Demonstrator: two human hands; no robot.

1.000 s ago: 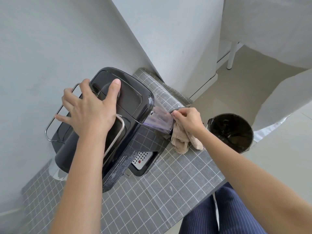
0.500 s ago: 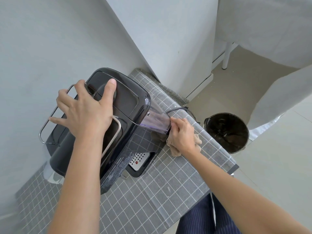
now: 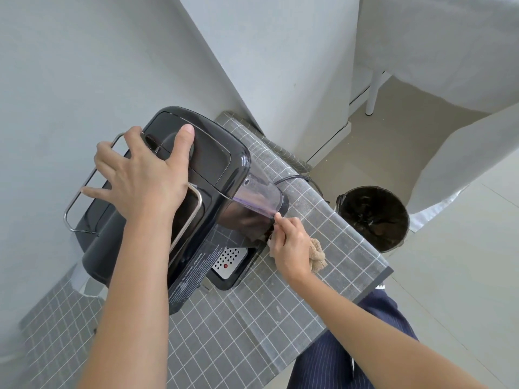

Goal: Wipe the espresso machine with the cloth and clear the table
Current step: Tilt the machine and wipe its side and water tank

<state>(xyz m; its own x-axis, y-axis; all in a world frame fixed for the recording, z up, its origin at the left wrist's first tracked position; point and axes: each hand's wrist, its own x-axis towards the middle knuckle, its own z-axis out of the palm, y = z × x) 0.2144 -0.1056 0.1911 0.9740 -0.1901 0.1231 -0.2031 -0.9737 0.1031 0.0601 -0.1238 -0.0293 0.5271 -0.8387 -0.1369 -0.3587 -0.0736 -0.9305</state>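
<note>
The black espresso machine (image 3: 196, 197) stands on the grey checked table (image 3: 280, 304), against the far-left wall. We press our left hand (image 3: 143, 178) flat on its top, fingers spread wide and gripping nothing. Our right hand (image 3: 289, 245) is clenched around the beige cloth (image 3: 317, 255), pressing it against the machine's lower right side, just under the clear water tank (image 3: 258, 199). A black bin (image 3: 373, 217) sits on the floor beyond the table's right edge.

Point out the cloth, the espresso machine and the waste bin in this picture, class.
cloth (image 3: 317, 255), head view, on the beige bunch sticking out beyond the right hand.
espresso machine (image 3: 213, 158), head view, on its glossy black top lid.
waste bin (image 3: 373, 217), head view, on its dark lined inside.
</note>
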